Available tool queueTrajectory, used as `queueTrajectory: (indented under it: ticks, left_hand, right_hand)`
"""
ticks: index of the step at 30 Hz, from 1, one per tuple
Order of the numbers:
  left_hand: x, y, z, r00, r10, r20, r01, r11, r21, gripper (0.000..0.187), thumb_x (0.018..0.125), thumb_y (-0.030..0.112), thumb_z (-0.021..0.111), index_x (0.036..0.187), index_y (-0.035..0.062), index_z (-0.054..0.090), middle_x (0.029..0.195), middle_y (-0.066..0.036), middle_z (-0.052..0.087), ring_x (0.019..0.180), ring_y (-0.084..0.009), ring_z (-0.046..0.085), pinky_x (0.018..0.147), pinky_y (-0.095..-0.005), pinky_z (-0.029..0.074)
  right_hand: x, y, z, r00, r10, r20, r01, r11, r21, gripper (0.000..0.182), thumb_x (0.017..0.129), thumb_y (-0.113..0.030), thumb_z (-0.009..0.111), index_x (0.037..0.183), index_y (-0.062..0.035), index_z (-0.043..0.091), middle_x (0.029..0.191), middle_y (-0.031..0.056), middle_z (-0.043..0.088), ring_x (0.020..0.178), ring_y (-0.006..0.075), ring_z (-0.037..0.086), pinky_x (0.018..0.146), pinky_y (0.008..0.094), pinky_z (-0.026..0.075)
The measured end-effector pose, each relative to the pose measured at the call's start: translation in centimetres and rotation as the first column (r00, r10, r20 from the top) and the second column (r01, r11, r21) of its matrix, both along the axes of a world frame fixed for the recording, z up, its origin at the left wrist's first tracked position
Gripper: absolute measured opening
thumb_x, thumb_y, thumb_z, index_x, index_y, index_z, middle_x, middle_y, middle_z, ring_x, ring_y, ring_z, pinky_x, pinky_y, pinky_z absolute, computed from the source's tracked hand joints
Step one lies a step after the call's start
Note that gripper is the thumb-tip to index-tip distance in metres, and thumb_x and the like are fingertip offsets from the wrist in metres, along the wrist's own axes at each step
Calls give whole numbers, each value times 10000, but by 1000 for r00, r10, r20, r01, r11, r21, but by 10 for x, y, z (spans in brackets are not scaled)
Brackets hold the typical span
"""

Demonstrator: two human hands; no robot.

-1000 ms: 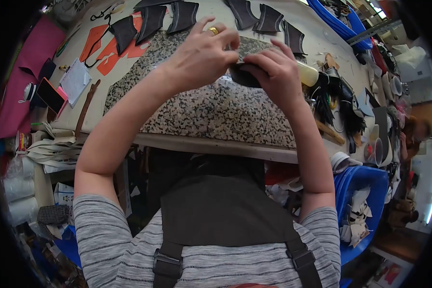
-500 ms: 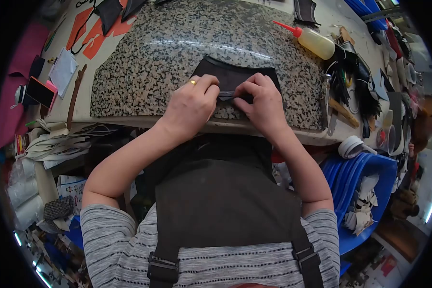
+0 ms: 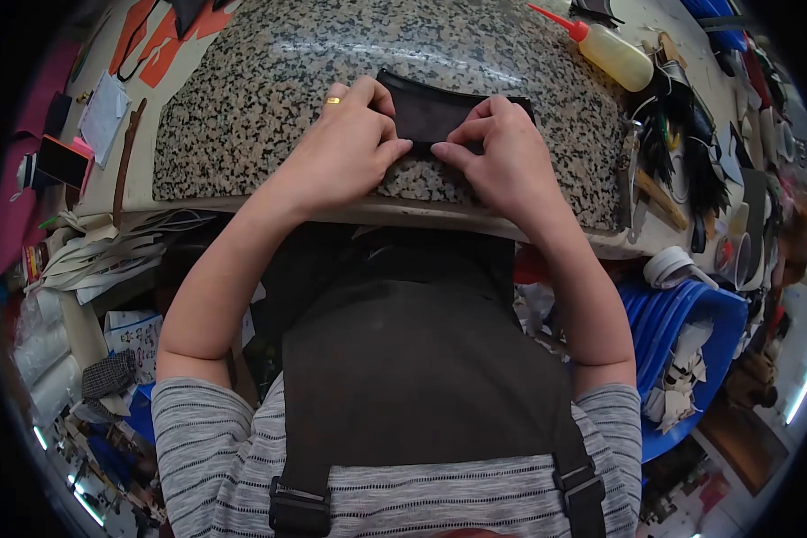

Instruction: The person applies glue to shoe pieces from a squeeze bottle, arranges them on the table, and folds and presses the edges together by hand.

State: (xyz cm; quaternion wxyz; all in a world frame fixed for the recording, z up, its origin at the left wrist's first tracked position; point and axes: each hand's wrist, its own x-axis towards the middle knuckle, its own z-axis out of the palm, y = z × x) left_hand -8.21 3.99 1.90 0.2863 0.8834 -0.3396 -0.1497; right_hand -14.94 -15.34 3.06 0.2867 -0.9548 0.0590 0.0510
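A dark leather-like piece (image 3: 430, 113) with a raised, shiny far edge lies on the speckled stone slab (image 3: 269, 117). My left hand (image 3: 350, 148), with a gold ring on one finger, pinches the piece's near edge at its left part. Close by on the right, my right hand (image 3: 502, 152) has its thumb and fingers closed on the same near edge. Both thumbs point toward each other with a small gap between them. The ends of the piece are partly hidden behind my fingers.
A glue bottle (image 3: 617, 57) with a red nozzle lies at the slab's back right. Tools with wooden handles (image 3: 662, 199) lie along the right side. Orange pieces (image 3: 166, 52), a brown strip (image 3: 127, 161) and a phone (image 3: 61, 163) are on the left. A blue bin (image 3: 717, 314) stands below right.
Both hands have moved a little away from my body and the thumbs now lie along the near edge. The grey flap seen between the fingers no longer stands out. The view has shifted slightly.
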Motion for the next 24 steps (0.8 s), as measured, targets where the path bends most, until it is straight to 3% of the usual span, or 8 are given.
queueTrajectory:
  ticks: [2, 6, 9, 12, 15, 18, 19, 24]
  left_hand:
    - [2, -4, 5, 1000, 11, -25, -9, 998, 65, 254, 870, 182, 676, 753, -42, 697, 1104, -117, 530, 1077, -298, 467, 934, -388, 449]
    - [3, -4, 1, 999, 28, -44, -27, 999, 18, 246, 846, 167, 691, 718, -42, 687, 1082, -115, 539, 1062, -293, 477, 925, -385, 455]
    - [1, -5, -3, 999, 46, -1, -46, 999, -16, 292, 838, 160, 720, 649, -37, 613, 1034, -98, 526, 1006, -278, 489, 886, -370, 437]
    - [-1, -8, -4, 997, 73, 40, -74, 997, 25, 233, 820, 152, 739, 708, -22, 631, 1005, -97, 536, 986, -291, 500, 874, -381, 440]
    - [-6, -7, -3, 951, 146, 272, -173, 982, 78, 171, 779, 111, 753, 845, 11, 631, 1006, -86, 543, 973, -283, 509, 871, -385, 442]
    - [-21, -2, 11, 782, 49, 621, 6, 996, -87, 291, 744, 75, 750, 994, 48, 606, 1036, -78, 578, 987, -263, 540, 872, -376, 445]
    - [-28, 1, 5, 780, -77, 621, 179, 978, -103, 368, 738, 55, 728, 1081, 54, 594, 1072, -71, 613, 1000, -246, 569, 879, -373, 445]
    - [-47, 10, -22, 843, -110, 527, 170, 983, -67, 433, 807, 109, 694, 1225, 46, 603, 1133, -48, 616, 1036, -218, 560, 1047, -406, 412]
  right_hand:
    - [5, 1, 5, 998, 3, -65, -5, 999, -37, 222, 786, -288, 765, 828, -70, 774, 1045, 128, 615, 1081, 288, 567, 932, 392, 491]
    - [10, 1, 5, 994, 0, -109, -7, 997, -71, 218, 769, -291, 774, 798, -75, 770, 1053, 133, 618, 1091, 288, 571, 941, 398, 496]
    - [12, 1, 4, 994, 7, -110, -18, 995, -94, 218, 762, -292, 778, 782, -75, 766, 1042, 134, 623, 1078, 290, 582, 930, 402, 505]
    - [14, 3, 5, 994, 1, -111, -16, 992, -129, 222, 747, -291, 793, 768, -72, 762, 1017, 133, 635, 1040, 293, 608, 896, 400, 522]
    - [16, 3, 9, 989, -16, -146, -7, 988, -156, 247, 727, -301, 817, 744, -62, 755, 993, 139, 645, 1003, 299, 631, 853, 399, 536]
    - [18, 1, 11, 985, -25, -170, -2, 987, -159, 273, 713, -308, 834, 729, -51, 742, 991, 143, 645, 998, 304, 636, 833, 399, 536]
    - [19, 0, 10, 985, -26, -172, -2, 987, -162, 277, 711, -302, 836, 741, -45, 738, 1001, 142, 640, 1008, 304, 632, 837, 398, 532]
    - [-4, -26, 3, 986, 162, 51, -160, 986, -39, 236, 724, -194, 819, 843, -21, 712, 1049, 111, 609, 1048, 294, 608, 860, 380, 507]
